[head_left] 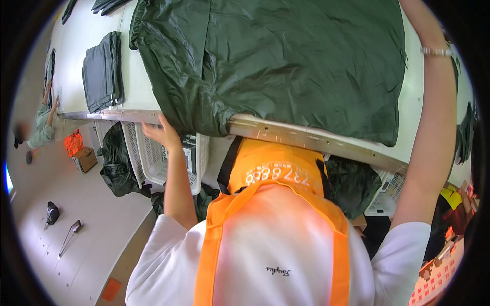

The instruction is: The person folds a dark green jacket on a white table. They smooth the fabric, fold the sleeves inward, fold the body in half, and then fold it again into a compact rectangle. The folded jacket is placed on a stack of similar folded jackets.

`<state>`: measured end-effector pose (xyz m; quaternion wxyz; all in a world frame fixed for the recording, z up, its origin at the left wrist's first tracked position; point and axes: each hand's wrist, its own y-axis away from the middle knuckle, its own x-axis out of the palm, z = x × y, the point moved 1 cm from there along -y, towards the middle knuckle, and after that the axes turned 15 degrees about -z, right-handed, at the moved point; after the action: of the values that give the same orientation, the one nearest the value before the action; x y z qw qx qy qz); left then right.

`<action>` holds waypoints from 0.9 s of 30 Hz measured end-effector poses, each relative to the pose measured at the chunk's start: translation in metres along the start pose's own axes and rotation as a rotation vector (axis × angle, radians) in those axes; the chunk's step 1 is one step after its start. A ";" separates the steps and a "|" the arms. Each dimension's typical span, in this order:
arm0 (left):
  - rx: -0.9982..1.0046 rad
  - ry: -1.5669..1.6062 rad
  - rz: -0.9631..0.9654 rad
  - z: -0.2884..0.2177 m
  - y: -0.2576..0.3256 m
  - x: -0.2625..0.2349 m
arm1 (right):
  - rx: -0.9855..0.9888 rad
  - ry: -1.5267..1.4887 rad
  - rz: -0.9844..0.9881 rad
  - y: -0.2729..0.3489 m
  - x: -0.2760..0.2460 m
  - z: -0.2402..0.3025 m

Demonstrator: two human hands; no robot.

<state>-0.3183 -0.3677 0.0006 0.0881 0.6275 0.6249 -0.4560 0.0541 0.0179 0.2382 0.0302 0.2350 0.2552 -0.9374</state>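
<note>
Head view, looking down past the wearer's white shirt and orange vest (pixel 275 176). A large dark green garment (pixel 286 61) lies spread over the white surface (pixel 138 81), its near hem hanging over the metal-trimmed front edge. The left hand (pixel 162 133) grips that hem at the lower left corner, fingers curled closed on the fabric at the surface edge. The right arm reaches up along the garment's right side; the right hand is out of frame beyond the beaded bracelet (pixel 436 51), so its state cannot be told. Below the surface stands a white slatted plastic basket (pixel 153 158), its contents partly hidden by the left arm; dark green fabric (pixel 116 163) is heaped just beside it. A folded dark garment (pixel 102 71) lies on the surface at left. Another person (pixel 43 125) works at the far left.
</note>
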 end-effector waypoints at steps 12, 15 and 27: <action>0.255 -0.080 0.025 -0.038 0.044 -0.017 | -0.047 0.582 0.538 0.303 -0.104 -0.135; 0.511 0.211 0.406 -0.083 0.086 -0.032 | -0.070 0.363 0.411 0.292 -0.108 -0.127; 0.565 0.159 0.597 -0.102 0.109 0.010 | 0.482 1.189 -0.008 0.312 -0.455 -0.476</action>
<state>-0.1791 -0.3131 0.0015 -0.0078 0.8140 0.2707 -0.5139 0.7155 -0.0469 -0.0604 -0.1737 0.7138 0.0116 -0.6783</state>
